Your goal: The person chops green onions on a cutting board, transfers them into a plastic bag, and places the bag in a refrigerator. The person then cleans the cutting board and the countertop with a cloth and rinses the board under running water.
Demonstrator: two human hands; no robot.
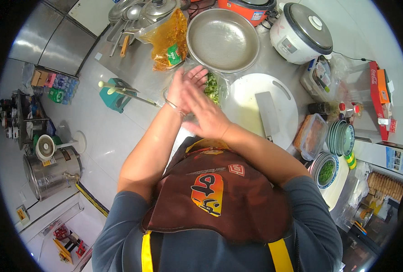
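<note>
My left hand (184, 86) is palm up with its fingers spread and slightly curled; a bangle circles its wrist. Across its palm lies my right hand (208, 114), fingers straight, thumb apart. The two hands touch each other, and I see nothing held in either. Just beyond them, chopped green vegetables (212, 89) sit in a clear plastic bag, partly hidden by my fingers. To the right is a round white cutting board (286, 108), with a wide-bladed cleaver (267, 110) lying flat on it. A wet, yellowish patch shows on the board.
Behind stand a round perforated steel strainer (223, 40), a bag of orange-brown sauce (169, 40) and a white rice cooker (300, 34). At right are a plastic food box (312, 136), stacked bowls (337, 137) and a bowl of chopped greens (326, 171). A teal stool (114, 97) stands left.
</note>
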